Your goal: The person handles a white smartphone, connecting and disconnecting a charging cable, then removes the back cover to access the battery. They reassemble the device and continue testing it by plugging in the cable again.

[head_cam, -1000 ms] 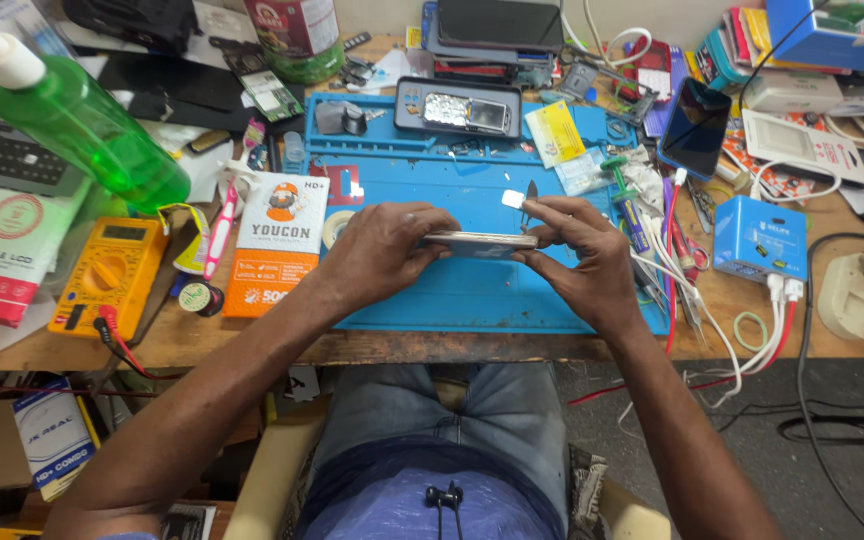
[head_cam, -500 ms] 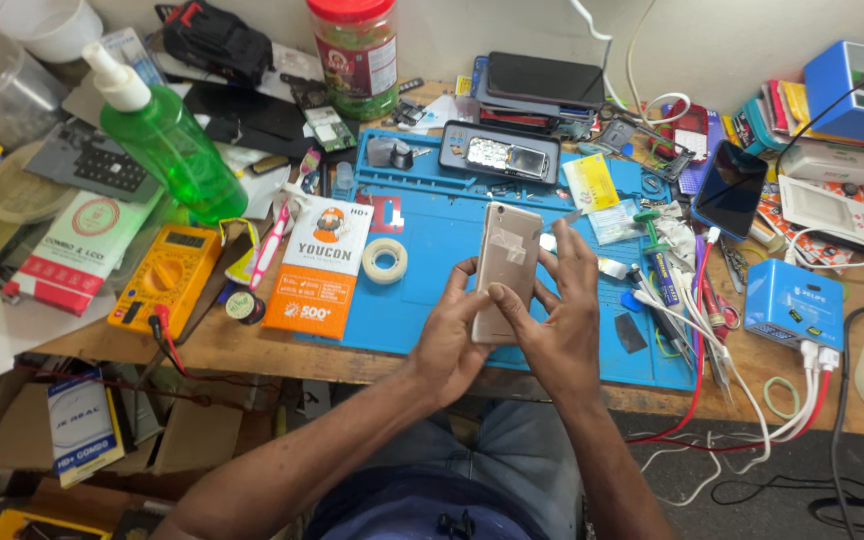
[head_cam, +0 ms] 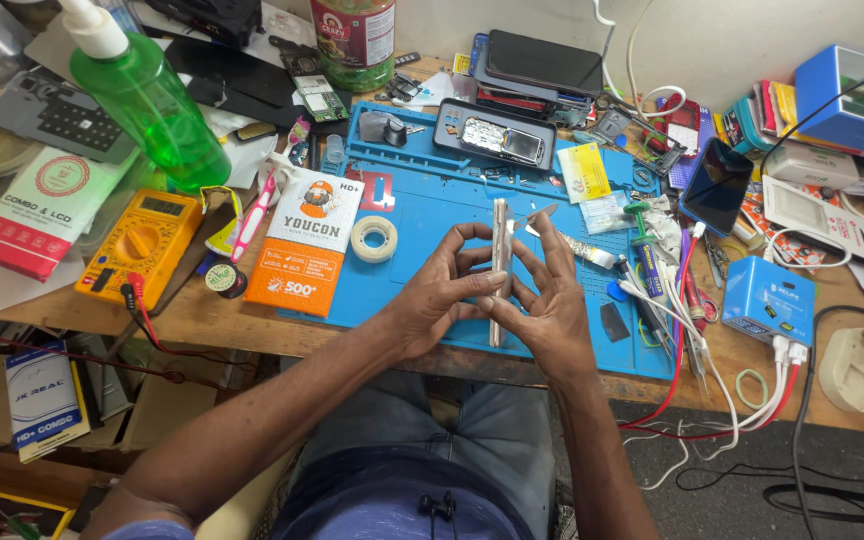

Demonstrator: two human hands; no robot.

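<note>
— Phone (head_cam: 499, 262), silver, stood on edge over the blue mat (head_cam: 422, 215); held where?

— Between both hands, above the mat's middle. From the left: green spray bottle (head_cam: 148, 100) at the desk's (head_cam: 202, 315) far corner, yellow multimeter (head_cam: 142, 245) nearer, then orange-and-white box (head_cam: 302, 240), then roll of tape (head_cam: 374, 238) just left of the hands.

— Left hand (head_cam: 442, 295)?

— Curled against the phone's left face, fingers (head_cam: 472, 285) bent and pressed on it, thumb across the lower part. Closed on the phone.

— Right hand (head_cam: 552, 305)?

— Against the right face, fingers (head_cam: 542, 250) closed round the edge, a thin metal blade (head_cam: 540, 213) pinched near the top, tip touching the phone's upper edge.

— Further right?

— Dark phone (head_cam: 715, 185) propped up, blue box (head_cam: 767, 300) with white cables (head_cam: 782, 385) near the desk's front edge.
</note>
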